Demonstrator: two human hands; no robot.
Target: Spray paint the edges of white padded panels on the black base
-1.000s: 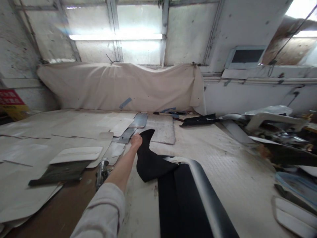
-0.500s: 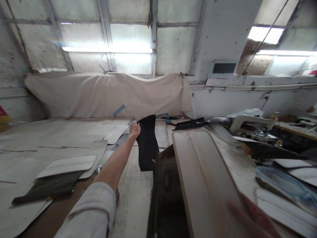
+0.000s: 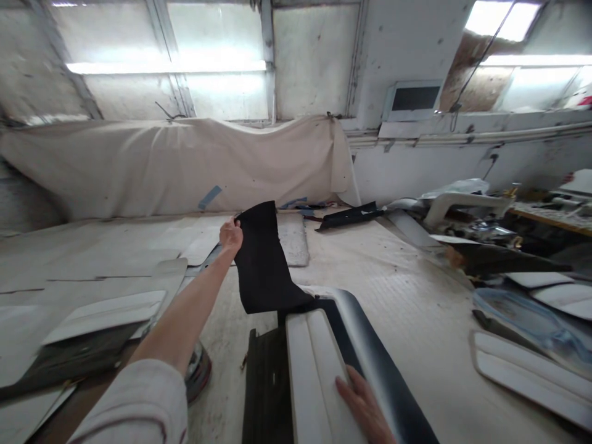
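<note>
While the left hand (image 3: pixel 230 235) pinches the top corner of the black fabric sheet (image 3: pixel 263 262), lifted off the counter (image 3: pixel 416 290), the right hand (image 3: pixel 365 404) lies flat on the cream trim panel (image 3: pixel 311 364). I'd keep that panel pressed down firmly and the fabric taut so it doesn't wrinkle.

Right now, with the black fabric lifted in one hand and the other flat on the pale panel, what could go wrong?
The left hand pinches only the top edge of the black fabric; it may slip out and drop in folds. The right hand merely rests flat on the pale panel, so pulling the fabric could shift the panel. The round tin by the left forearm might get knocked.
</note>
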